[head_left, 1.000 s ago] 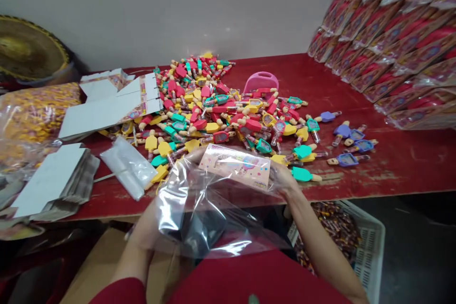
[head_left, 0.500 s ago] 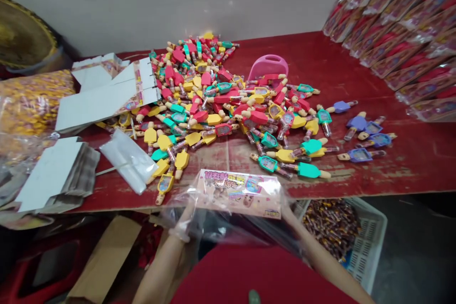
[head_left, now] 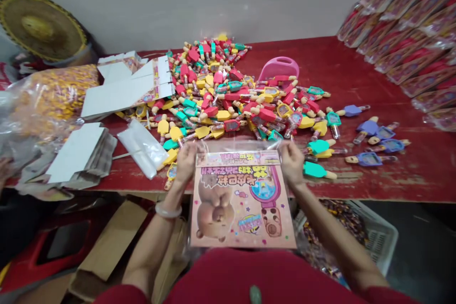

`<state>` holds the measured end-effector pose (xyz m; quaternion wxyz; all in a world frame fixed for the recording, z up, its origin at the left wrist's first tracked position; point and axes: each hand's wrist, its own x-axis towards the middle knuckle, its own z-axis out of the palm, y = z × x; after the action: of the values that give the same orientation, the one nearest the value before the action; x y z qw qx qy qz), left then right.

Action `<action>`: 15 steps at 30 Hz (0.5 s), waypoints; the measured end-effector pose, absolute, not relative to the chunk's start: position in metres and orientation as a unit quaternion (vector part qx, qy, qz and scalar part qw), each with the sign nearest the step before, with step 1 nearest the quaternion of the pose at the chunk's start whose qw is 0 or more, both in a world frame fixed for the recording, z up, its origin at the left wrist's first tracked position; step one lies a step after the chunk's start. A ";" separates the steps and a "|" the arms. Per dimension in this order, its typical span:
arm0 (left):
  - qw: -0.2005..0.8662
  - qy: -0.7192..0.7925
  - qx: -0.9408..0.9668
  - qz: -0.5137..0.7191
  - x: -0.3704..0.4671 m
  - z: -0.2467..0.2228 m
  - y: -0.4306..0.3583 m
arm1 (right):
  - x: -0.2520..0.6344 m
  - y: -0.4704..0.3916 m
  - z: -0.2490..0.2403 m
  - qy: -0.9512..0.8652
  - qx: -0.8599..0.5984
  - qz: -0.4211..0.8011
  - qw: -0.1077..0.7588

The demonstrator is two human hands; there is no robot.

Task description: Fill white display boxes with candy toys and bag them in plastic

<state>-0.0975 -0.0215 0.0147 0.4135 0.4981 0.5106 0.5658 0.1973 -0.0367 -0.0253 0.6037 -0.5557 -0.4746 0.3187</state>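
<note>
A pink printed box [head_left: 245, 213] with a bear picture lies inside a clear plastic bag [head_left: 235, 145], upside down to my view, at the table's front edge. My left hand [head_left: 186, 159] pinches the bag's upper left corner, and a pale bangle circles that wrist. At the opposite upper corner, my right hand [head_left: 292, 160] is closed on the same bag. Just beyond the bag spreads a heap of red, yellow and green toy pieces [head_left: 228, 109]. Several purple pieces [head_left: 368, 158] lie to the right.
Flat white cartons [head_left: 121, 92], folded cartons [head_left: 76, 152] and clear bags [head_left: 142, 147] are at left. Packed items [head_left: 409, 33] are stacked at right. A white basket [head_left: 386, 242] stands below the table; a pink scoop [head_left: 280, 67] sits behind the heap.
The bagged box has tipped so its large printed face shows. Both hands have come up to the bag's top corners and now show clearly. The view has shifted slightly.
</note>
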 end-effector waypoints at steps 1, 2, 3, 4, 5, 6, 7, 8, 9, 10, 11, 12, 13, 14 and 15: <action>0.409 0.483 0.510 0.582 -0.105 0.030 -0.015 | 0.201 -0.023 -0.001 -0.505 -0.507 0.320 0.620; 0.399 0.450 0.533 0.595 -0.113 0.047 -0.013 | 0.206 -0.014 0.022 -0.549 -0.465 0.315 0.619; 0.384 0.426 0.566 0.592 -0.120 0.063 -0.017 | 0.211 -0.010 0.041 -0.601 -0.437 0.301 0.598; 0.374 0.414 0.610 0.563 -0.127 0.074 -0.025 | 0.215 -0.011 0.054 -0.659 -0.413 0.281 0.563; 0.366 0.415 0.657 0.512 -0.132 0.079 -0.037 | 0.219 -0.017 0.058 -0.721 -0.394 0.251 0.512; 0.357 0.426 0.706 0.439 -0.135 0.077 -0.051 | 0.222 -0.027 0.054 -0.779 -0.376 0.213 0.455; 0.342 0.441 0.749 0.357 -0.136 0.066 -0.066 | 0.223 -0.039 0.041 -0.829 -0.356 0.172 0.396; 0.322 0.458 0.783 0.271 -0.135 0.049 -0.079 | 0.223 -0.051 0.023 -0.868 -0.336 0.130 0.340; 0.286 0.474 0.809 0.196 -0.133 0.028 -0.089 | 0.221 -0.061 0.000 -0.898 -0.319 0.092 0.288; 0.253 0.491 0.823 0.134 -0.129 0.004 -0.097 | 0.219 -0.070 -0.024 -0.919 -0.307 0.061 0.239; 0.235 0.505 0.827 0.078 -0.124 -0.020 -0.101 | 0.217 -0.075 -0.047 -0.934 -0.300 0.039 0.192; 0.224 0.520 0.823 0.038 -0.119 -0.040 -0.104 | 0.215 -0.078 -0.066 -0.943 -0.296 0.026 0.150; 0.221 0.529 0.819 0.015 -0.115 -0.056 -0.105 | 0.214 -0.080 -0.082 -0.948 -0.297 0.020 0.115; 0.224 0.530 0.818 0.013 -0.112 -0.068 -0.107 | 0.216 -0.081 -0.092 -0.949 -0.301 0.021 0.090; 0.233 0.521 0.821 0.029 -0.111 -0.075 -0.111 | 0.220 -0.083 -0.098 -0.948 -0.308 0.030 0.068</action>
<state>-0.1106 -0.1105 -0.0748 0.2326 0.8209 0.5207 0.0293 0.2203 -0.0826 -0.0979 0.0683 -0.3080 -0.9485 0.0302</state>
